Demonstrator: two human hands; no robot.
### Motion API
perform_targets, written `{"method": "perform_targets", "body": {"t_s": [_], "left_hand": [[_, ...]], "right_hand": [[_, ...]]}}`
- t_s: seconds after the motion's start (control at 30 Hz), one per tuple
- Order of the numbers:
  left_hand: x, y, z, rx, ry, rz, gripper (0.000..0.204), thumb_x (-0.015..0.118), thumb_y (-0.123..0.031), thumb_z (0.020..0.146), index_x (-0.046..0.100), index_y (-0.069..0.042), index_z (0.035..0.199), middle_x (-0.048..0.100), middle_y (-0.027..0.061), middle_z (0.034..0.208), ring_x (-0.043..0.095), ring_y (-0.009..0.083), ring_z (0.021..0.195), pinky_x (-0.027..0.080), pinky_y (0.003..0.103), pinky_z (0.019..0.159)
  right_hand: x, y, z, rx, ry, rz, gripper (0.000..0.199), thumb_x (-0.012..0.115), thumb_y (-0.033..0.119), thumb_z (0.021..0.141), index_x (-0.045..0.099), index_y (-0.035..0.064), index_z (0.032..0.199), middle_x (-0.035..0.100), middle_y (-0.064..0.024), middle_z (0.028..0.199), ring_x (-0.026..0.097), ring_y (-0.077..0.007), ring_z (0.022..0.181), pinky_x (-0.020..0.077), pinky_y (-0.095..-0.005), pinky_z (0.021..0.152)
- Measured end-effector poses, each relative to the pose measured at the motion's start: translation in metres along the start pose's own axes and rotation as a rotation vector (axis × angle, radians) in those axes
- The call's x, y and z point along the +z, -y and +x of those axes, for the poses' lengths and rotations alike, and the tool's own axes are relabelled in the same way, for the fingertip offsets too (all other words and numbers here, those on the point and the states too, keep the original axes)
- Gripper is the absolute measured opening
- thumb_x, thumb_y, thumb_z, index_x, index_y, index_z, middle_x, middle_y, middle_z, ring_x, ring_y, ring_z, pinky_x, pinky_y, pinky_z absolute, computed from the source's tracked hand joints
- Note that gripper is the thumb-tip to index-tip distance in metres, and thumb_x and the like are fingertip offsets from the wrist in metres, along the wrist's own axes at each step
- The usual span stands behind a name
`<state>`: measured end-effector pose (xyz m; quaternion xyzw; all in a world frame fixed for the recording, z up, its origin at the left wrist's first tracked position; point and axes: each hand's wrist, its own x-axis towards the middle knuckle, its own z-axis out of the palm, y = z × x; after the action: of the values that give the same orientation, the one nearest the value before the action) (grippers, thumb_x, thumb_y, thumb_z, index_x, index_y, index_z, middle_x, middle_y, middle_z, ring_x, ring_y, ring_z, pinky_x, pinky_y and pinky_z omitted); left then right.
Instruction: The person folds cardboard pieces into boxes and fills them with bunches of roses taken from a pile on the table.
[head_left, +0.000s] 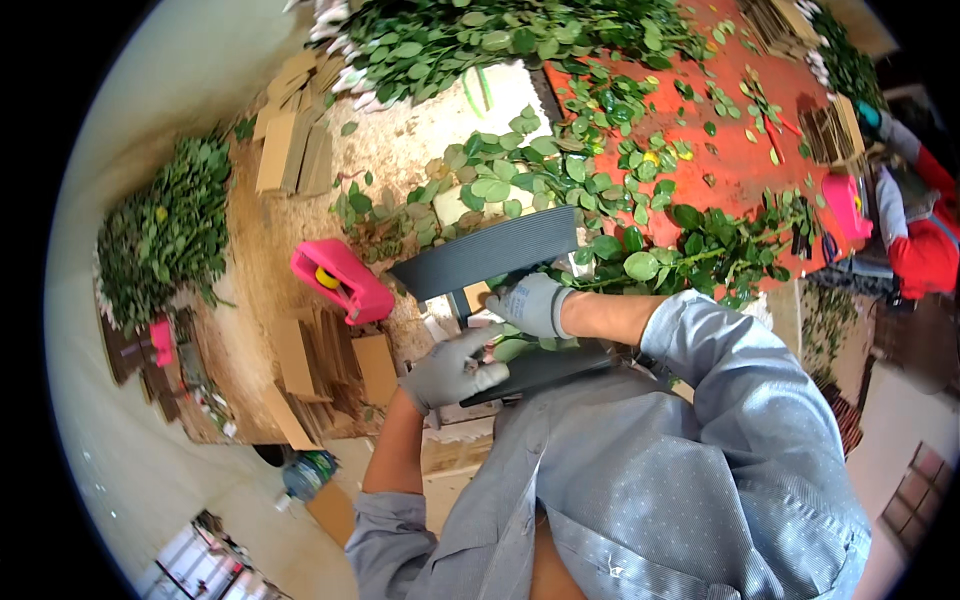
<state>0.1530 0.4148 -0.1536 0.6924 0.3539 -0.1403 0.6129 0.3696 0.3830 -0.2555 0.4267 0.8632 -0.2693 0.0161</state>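
My left hand (pixel 452 372), in a grey glove, is curled near my body, with thumb and fingers bent toward each other. Green leaves (pixel 512 349) show just beyond its fingertips; whether it grips their stem is hidden. My right hand (pixel 535 305), also gloved, is closed just above them, and what it holds is out of sight. In front of both hands stands a dark ribbed panel (pixel 490 252), long and slightly curved. A second dark panel (pixel 545 372) lies close against my shirt, under the leaves.
A pink tape dispenser (pixel 343 281) stands left of the panel. Cardboard pieces (pixel 300 355) are stacked beside it. Leafy stems (pixel 500 40) pile up at the back, with more stems (pixel 170 225) at far left. Loose leaves litter the red table surface (pixel 690 125). Another person's red sleeve (pixel 925 255) is at right.
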Motion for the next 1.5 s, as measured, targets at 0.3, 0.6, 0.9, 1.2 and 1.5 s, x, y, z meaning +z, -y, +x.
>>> {"method": "perform_targets", "body": {"t_s": [0.3, 0.6, 0.9, 1.2, 1.5], "left_hand": [[0.009, 0.059, 0.041, 0.144, -0.456, 0.756, 0.025, 0.065, -0.029, 0.09, 0.067, -0.011, 0.107, 0.063, 0.0111, 0.097, 0.065, 0.0329, 0.091, 0.051, 0.046, 0.08], [0.002, 0.077, 0.053, 0.218, -0.36, 1.104, 0.019, 0.061, -0.027, 0.092, 0.059, -0.008, 0.096, 0.061, 0.0113, 0.093, 0.064, 0.0334, 0.09, 0.048, 0.045, 0.082], [-0.02, 0.053, 0.03, 0.063, -0.203, 1.069, 0.021, 0.059, -0.024, 0.087, 0.064, -0.008, 0.099, 0.067, 0.0139, 0.102, 0.067, 0.0333, 0.099, 0.053, 0.048, 0.083], [-0.041, 0.016, -0.019, -0.282, 0.019, 0.917, 0.036, 0.06, -0.029, 0.09, 0.065, -0.006, 0.119, 0.068, 0.0167, 0.118, 0.068, 0.0332, 0.104, 0.053, 0.043, 0.091], [0.016, 0.029, 0.007, 0.088, 0.104, 0.277, 0.05, 0.052, -0.014, 0.096, 0.05, -0.002, 0.145, 0.048, 0.0211, 0.15, 0.047, 0.037, 0.137, 0.038, 0.04, 0.114]], "right_hand": [[-0.001, -0.008, 0.0, 0.001, -0.058, 0.121, 0.045, 0.059, 0.014, 0.088, 0.055, -0.0001, 0.13, 0.071, -0.0202, 0.101, 0.07, -0.0388, 0.09, 0.0539, -0.0481, 0.074], [0.002, -0.011, -0.002, 0.013, -0.059, 0.144, 0.048, 0.062, 0.014, 0.086, 0.054, 0.0017, 0.132, 0.071, -0.0198, 0.103, 0.07, -0.0391, 0.092, 0.0538, -0.0477, 0.076], [-0.008, -0.007, 0.001, 0.072, 0.069, 0.14, 0.047, 0.056, 0.011, 0.09, 0.052, 0.0024, 0.136, 0.071, -0.0219, 0.107, 0.071, -0.04, 0.096, 0.0531, -0.0519, 0.079], [-0.008, 0.0, 0.005, 0.013, 0.038, 0.046, 0.042, 0.055, 0.011, 0.092, 0.055, 0.0016, 0.133, 0.072, -0.0184, 0.104, 0.071, -0.0369, 0.091, 0.0549, -0.0473, 0.074], [0.0, 0.007, 0.009, -0.039, 0.006, -0.028, 0.039, 0.052, 0.012, 0.095, 0.054, 0.002, 0.133, 0.071, -0.0156, 0.099, 0.071, -0.0338, 0.084, 0.0548, -0.0439, 0.066]]}}
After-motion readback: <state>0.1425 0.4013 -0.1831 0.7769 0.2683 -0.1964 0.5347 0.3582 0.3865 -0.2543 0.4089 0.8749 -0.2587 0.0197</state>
